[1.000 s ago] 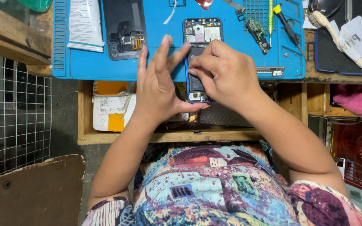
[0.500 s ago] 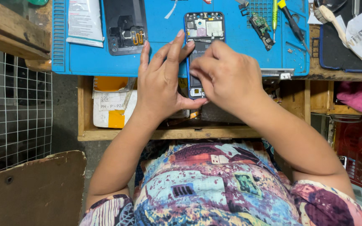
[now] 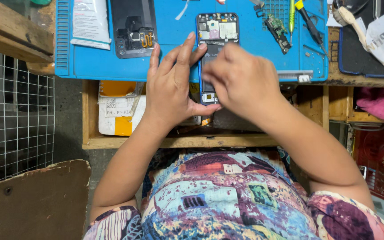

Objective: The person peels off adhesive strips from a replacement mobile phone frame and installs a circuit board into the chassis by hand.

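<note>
— Holding the opened phone [image 3: 215, 31] like that worries me. The left hand [image 3: 172, 91] cradles its near end, thumb tucked under the bottom edge and fingers [image 3: 184, 53] stretched flat along its left side, while the right hand [image 3: 243, 80] is curled over the middle. Half of the phone hangs off the bench edge, above the open drawer [image 3: 112, 142].

— Can you tell what the right hand has?

— No, it's blurred and its fingers are hidden; I cannot tell whether they pinch anything. If either grip slackens, I judge the phone could tip into the drawer. The bare board at its far end is exposed too, so a slip of the right hand could scrape or pull something loose.

— What about packages and labels, nearest first?

— In the drawer, just left of the left wrist, lies a white packet [image 3: 118, 116] with an orange corner patch and a printed label, and an orange piece shows behind it. Farther off, on the blue mat [image 3: 90, 66], a white rectangular leaflet [image 3: 90, 22] with small print lies at the left, beside a dark back cover [image 3: 134, 27]. At far right, a white paper tag [image 3: 381, 38] with dark lettering rests on a dark tray [image 3: 356, 62].

— Small parts nearby?

— A green circuit strip [image 3: 276, 29] and a yellow-handled screwdriver [image 3: 292, 15] lie near the phone's top; a careless sweep could knock them off.
</note>
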